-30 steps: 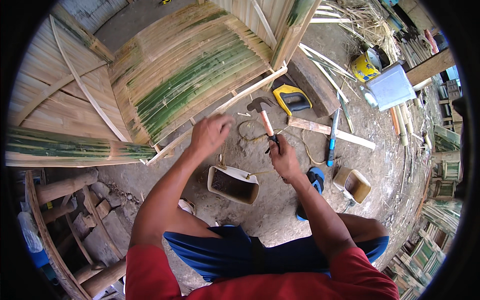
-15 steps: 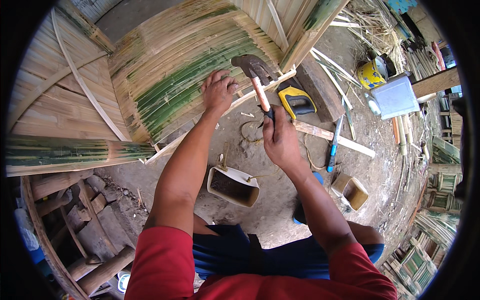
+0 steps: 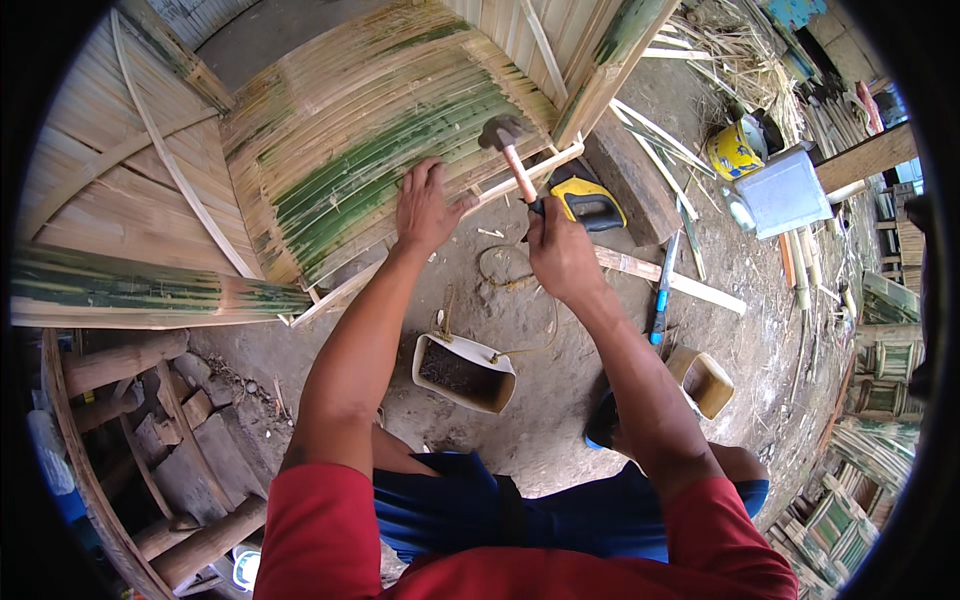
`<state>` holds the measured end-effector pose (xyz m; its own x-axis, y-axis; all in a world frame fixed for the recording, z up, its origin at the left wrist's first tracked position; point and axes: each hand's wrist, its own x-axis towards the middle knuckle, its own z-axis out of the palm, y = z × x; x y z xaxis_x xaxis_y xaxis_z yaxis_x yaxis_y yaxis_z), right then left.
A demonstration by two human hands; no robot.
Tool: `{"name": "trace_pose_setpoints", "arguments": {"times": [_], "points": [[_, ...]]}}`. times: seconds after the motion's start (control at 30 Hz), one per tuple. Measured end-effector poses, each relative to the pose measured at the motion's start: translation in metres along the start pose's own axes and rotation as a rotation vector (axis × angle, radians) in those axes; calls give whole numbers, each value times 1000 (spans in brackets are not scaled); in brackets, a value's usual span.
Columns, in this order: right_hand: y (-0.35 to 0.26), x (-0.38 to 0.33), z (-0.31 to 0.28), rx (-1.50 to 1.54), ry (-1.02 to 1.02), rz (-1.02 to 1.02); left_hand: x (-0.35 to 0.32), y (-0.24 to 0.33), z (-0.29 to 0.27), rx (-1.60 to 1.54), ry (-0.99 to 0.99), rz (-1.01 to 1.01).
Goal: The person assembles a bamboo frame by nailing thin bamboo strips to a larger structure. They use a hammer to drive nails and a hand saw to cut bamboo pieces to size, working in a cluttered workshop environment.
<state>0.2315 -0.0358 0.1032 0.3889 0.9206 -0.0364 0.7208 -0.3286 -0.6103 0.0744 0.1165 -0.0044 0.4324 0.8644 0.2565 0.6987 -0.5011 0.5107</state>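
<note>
My right hand [image 3: 560,250] grips the handle of a hammer [image 3: 510,155], whose metal head is raised over the lower edge of a flattened green and tan bamboo panel [image 3: 370,150]. My left hand [image 3: 428,205] lies spread and flat on that panel's lower edge, just left of the hammer head. A thin wooden strip [image 3: 520,178] runs along the panel edge beneath the hammer.
A white container of small nails [image 3: 462,372] sits on the dirt floor between my arms. A yellow-handled saw [image 3: 588,195], a blue-handled tool [image 3: 660,290], a wooden slat [image 3: 665,280], a small tan box [image 3: 706,382] and a yellow bucket [image 3: 735,150] lie to the right. Logs [image 3: 120,360] lie at left.
Both hands have moved up from the ground toward the bamboo panel. The left hand now rests flat on the panel edge and the hammer is raised above it.
</note>
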Motion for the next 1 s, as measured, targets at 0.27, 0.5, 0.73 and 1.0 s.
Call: {"name": "trace_pose_setpoints", "arguments": {"times": [0.27,0.5,0.73,1.0], "points": [[-37,-52,-55,389,226,-257,-85,-38,-14,469,-82,87],[-4,-41,11,395,435,-446,-88,-50,-4,429,-31,133],[7,-4,25,128,101,-68,-83,-42,-15,375,-113,87],[7,-1,43,-10,22,-38,-190,-6,-47,-236,-732,272]]}}
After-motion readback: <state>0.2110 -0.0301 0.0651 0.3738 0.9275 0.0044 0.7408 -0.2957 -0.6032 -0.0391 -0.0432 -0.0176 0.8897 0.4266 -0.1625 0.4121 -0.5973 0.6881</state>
